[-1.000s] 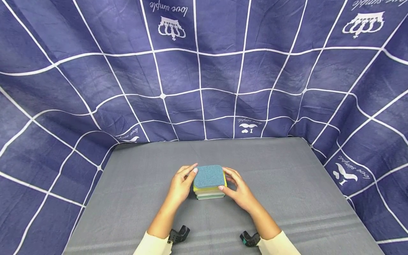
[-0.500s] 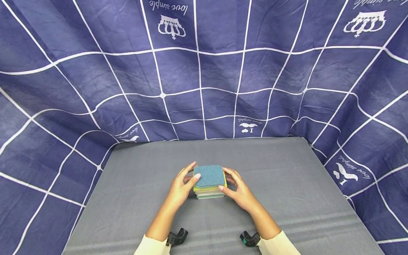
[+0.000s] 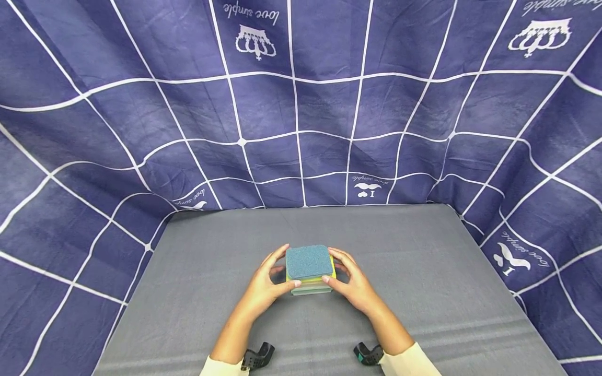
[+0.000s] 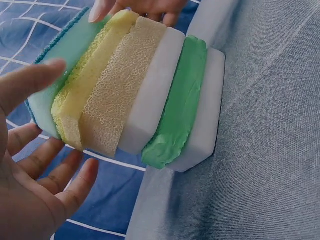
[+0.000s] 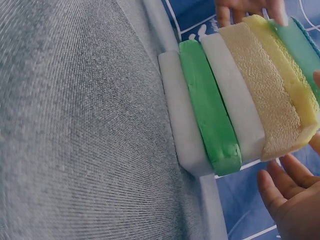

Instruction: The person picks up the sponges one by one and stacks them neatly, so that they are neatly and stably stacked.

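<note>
A stack of sponges stands on the grey cloth. Topmost is a green scouring sponge (image 3: 309, 261) with a dark teal pad facing up. Below it come a yellow sponge (image 4: 95, 80), a beige porous sponge (image 4: 120, 85), a white block (image 4: 155, 92), a bright green block (image 4: 180, 105) and another white block (image 4: 202, 112) at the bottom. My left hand (image 3: 263, 284) holds the scouring sponge's left end, thumb at the front, fingers toward the back. Its right end is held likewise by my right hand (image 3: 356, 286). The lower fingers spread beside the layers below.
Grey cloth (image 3: 211, 250) covers the table around the stack. A blue curtain (image 3: 324, 109) with white grid lines surrounds the back and sides. Each wrist wears a black camera mount (image 3: 258, 356).
My left thumb has come off the top pad and moved down to the front edge. The left hand has shifted slightly toward me. My right hand and the stack stay almost still.
</note>
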Available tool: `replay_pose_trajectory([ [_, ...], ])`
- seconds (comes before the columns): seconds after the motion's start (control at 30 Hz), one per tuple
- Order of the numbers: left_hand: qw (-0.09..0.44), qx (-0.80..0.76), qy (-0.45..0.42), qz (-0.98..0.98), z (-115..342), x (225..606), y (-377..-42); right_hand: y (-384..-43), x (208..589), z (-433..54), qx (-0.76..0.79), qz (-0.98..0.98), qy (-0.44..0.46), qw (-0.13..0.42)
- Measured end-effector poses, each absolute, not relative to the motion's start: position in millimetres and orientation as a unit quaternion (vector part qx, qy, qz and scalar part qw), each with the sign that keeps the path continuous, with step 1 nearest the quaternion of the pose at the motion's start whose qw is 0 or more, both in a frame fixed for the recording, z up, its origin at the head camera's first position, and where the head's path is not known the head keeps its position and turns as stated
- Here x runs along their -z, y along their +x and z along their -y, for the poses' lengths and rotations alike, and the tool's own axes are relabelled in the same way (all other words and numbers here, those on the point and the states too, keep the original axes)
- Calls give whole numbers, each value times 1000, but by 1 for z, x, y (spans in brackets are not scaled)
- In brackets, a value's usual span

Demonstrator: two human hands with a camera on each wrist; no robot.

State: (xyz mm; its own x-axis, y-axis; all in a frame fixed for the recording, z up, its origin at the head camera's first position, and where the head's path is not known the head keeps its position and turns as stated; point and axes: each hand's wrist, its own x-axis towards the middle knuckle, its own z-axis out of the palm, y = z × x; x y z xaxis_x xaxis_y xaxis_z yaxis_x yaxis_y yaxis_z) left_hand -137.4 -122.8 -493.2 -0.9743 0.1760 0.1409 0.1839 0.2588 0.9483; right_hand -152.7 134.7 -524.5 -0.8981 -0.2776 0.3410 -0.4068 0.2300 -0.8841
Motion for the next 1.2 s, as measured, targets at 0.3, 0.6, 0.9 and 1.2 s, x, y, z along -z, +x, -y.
replay_pose_trajectory([
  [0.3,9,592,-124,796,121,492,-139,-152,521,-135,-598,771,215,42],
  [0.6,4,585,-124,801,121,491,-139,-152,522,-136,-601,768,216,39],
  [0.9,-11,597,-117,794,122,492,-140,-153,522,-136,-599,772,209,30],
  [1.2,-22,609,-109,785,124,497,-142,-153,522,-137,-600,777,191,11],
])
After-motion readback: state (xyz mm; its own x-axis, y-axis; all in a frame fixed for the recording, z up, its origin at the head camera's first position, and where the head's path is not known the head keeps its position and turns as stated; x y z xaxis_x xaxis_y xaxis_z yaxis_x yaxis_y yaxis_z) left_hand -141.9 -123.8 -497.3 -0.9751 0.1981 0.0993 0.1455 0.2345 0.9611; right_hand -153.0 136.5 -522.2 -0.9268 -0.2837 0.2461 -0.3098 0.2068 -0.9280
